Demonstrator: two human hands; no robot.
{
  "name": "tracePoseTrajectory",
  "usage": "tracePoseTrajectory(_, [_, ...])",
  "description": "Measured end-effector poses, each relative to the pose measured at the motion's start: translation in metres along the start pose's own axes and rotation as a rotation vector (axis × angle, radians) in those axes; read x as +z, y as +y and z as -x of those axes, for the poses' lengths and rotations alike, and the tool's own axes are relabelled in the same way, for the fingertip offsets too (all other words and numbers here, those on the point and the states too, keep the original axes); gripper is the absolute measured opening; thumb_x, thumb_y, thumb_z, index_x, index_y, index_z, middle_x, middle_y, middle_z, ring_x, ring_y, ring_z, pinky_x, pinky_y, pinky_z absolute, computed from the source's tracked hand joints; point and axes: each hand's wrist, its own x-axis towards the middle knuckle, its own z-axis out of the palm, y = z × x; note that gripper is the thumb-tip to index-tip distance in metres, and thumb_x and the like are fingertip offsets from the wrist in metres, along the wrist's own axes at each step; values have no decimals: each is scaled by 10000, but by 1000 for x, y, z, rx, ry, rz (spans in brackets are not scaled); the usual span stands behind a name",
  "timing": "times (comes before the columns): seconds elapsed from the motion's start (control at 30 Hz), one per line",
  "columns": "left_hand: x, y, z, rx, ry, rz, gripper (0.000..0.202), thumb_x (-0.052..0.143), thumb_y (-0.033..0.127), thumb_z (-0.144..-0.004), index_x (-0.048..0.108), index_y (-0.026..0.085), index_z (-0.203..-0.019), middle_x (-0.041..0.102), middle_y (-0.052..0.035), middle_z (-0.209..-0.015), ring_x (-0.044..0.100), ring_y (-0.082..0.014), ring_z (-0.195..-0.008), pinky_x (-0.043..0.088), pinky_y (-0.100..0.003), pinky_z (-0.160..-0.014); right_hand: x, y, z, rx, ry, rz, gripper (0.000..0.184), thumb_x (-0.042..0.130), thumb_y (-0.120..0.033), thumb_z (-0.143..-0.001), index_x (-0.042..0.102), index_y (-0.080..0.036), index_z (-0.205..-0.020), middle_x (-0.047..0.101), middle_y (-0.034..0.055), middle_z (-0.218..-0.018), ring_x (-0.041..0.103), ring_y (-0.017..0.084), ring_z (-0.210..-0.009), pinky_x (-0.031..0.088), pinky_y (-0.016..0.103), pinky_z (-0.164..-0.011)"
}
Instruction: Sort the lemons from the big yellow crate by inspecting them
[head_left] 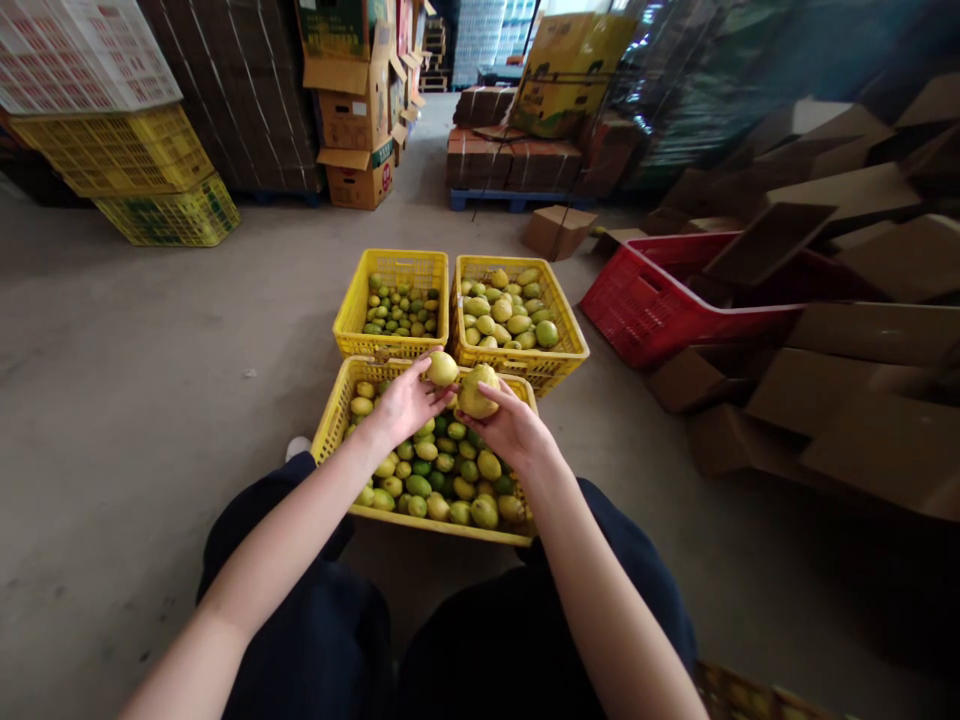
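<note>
My left hand (407, 407) is closed around a yellow lemon (442, 369), its thumb on top. Close beside it, my right hand (516, 428) grips a larger, lumpy greenish-yellow lemon (478, 392). Both hands are above the near yellow crate (442, 530), which holds many green and yellow lemons (420, 486); my hands and forearms hide part of them. Behind it stand two more yellow crates. Small, mostly green lemons (405, 312) lie in the back left crate (390, 347), while larger yellowish ones (517, 324) fill the back right crate (559, 363).
To the right, a red crate (637, 305) stands among heaped cardboard boxes (847, 390). Stacked yellow crates (150, 155) are at the far left. Box stacks (356, 120) and a blue pallet (510, 200) of cartons line the back. Grey concrete floor (187, 340) surrounds the crates.
</note>
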Motion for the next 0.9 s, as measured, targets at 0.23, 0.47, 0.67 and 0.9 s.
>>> tracePoseTrajectory(0.23, [-1,5,3,25,-62,-67,335,507,250,-890,624,175,-1195,706,-59,-825,621,-139,-631,486,-226,-591,7,0,5,-72,-18,48,218,758,-187,-708,658,-223,-898,722,-32,-804,654,140,-646,510,212,-492])
tracePoseTrajectory(0.47, [-4,3,-1,67,-140,-112,358,413,292,-877,665,158,-1092,711,-70,-811,581,-156,-608,423,-241,-527,8,-4,5,-39,-53,10,173,676,-273,-769,680,-216,-932,736,1,-844,688,178,-718,529,239,-500])
tracePoseTrajectory(0.67, [1,2,2,116,-160,-156,420,380,227,-840,667,121,-1127,720,-79,-858,599,-167,-686,376,-227,-488,12,-7,10,-23,-66,19,161,632,-238,-743,698,-177,-877,739,28,-844,688,200,-745,553,268,-541])
tracePoseTrajectory(0.9, [9,2,9,108,-89,-191,362,476,186,-802,675,115,-1096,707,-57,-862,598,-159,-727,385,-218,-504,14,-9,14,-12,-91,4,231,572,-286,-734,705,-159,-874,747,63,-849,694,244,-815,574,331,-621])
